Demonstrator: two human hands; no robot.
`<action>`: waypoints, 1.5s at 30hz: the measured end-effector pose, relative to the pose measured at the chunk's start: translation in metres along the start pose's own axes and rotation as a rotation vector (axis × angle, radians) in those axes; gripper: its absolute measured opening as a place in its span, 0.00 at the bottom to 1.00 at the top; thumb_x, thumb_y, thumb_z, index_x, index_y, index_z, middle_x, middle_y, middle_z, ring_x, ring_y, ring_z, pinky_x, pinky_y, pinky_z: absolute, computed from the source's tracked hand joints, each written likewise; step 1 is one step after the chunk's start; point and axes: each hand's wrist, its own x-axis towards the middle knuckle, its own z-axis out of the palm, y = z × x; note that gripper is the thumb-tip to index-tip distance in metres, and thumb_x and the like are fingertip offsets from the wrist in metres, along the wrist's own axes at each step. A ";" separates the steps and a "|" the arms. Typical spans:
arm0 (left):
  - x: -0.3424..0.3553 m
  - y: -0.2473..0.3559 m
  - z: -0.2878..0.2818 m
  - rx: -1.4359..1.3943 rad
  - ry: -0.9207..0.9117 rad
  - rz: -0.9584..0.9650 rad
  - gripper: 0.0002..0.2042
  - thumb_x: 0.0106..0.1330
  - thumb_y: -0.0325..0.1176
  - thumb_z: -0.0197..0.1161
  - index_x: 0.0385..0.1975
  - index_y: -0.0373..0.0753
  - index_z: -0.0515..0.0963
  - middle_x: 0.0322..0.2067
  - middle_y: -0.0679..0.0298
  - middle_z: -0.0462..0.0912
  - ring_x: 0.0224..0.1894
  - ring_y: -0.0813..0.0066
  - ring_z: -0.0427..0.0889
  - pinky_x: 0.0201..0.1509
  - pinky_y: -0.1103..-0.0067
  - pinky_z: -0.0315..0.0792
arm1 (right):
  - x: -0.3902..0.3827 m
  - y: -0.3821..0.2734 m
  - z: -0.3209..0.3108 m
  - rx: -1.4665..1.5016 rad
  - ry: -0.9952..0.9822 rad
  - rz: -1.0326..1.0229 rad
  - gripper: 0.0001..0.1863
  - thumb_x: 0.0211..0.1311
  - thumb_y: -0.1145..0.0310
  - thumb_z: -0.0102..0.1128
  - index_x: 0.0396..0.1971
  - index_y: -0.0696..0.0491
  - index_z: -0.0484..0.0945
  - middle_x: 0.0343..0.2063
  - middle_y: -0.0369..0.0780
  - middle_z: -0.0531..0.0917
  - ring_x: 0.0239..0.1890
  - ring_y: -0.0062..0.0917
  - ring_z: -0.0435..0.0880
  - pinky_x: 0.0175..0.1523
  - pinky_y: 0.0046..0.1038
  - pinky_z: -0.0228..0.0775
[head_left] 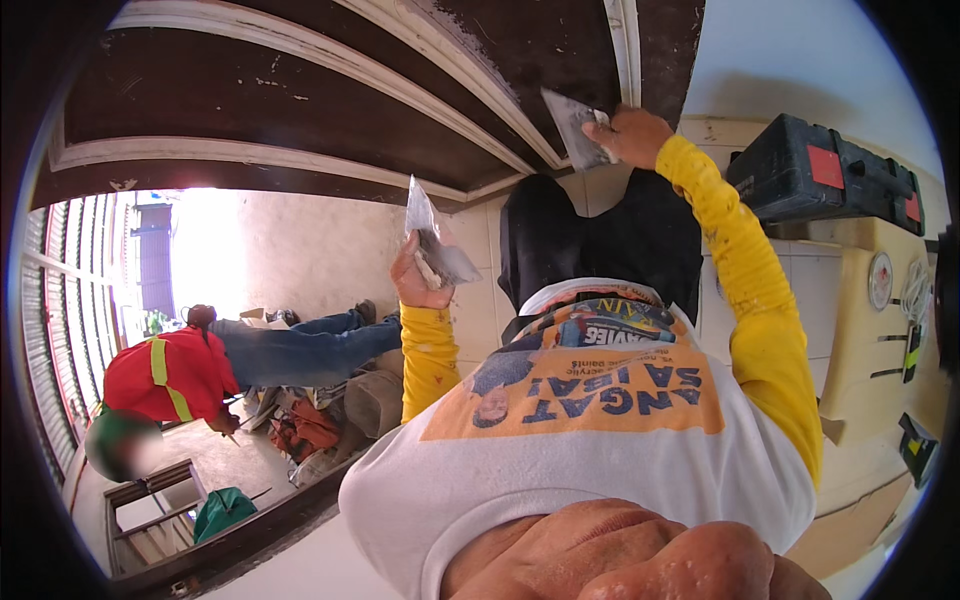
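My left hand is closed round a broad putty knife, its flat blade pointing up toward the door. Pale putty sits on that blade near my fingers. In my right hand is a second putty knife, its wide blade smeared white and held at the door's lower right part; whether it touches the surface I cannot tell. The dark brown panelled door has whitish strips along its mouldings and small pale specks on the panels. Both handles are mostly hidden by my fingers.
Right of me stands a black tool case with red patches, by a cream bench-like surface holding a round disc and a cable. At left a person in a red top and green headgear bends near a heap of bags and a bucket.
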 end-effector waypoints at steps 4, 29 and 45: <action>-0.013 0.004 0.003 -0.106 -0.135 -0.040 0.11 0.65 0.35 0.58 0.43 0.40 0.78 0.40 0.63 0.82 0.41 0.73 0.81 0.46 0.76 0.77 | 0.026 0.005 0.002 0.306 -0.084 0.010 0.28 0.60 0.48 0.55 0.34 0.65 0.77 0.27 0.50 0.79 0.25 0.39 0.81 0.28 0.42 0.71; 0.027 -0.026 -0.075 0.086 -0.042 0.147 0.12 0.65 0.35 0.58 0.45 0.38 0.78 0.39 0.62 0.83 0.39 0.69 0.82 0.45 0.73 0.78 | 0.066 -0.147 -0.154 0.684 -0.337 -0.080 0.26 0.62 0.48 0.57 0.44 0.57 0.76 0.18 0.39 0.77 0.15 0.20 0.74 0.20 0.25 0.71; 0.033 -0.003 -0.030 -0.157 -0.167 -0.083 0.14 0.63 0.36 0.58 0.45 0.38 0.78 0.41 0.62 0.84 0.41 0.65 0.83 0.49 0.68 0.77 | -0.001 -0.217 -0.336 0.894 0.024 -0.544 0.19 0.63 0.59 0.56 0.41 0.62 0.77 0.21 0.42 0.82 0.16 0.21 0.79 0.22 0.25 0.79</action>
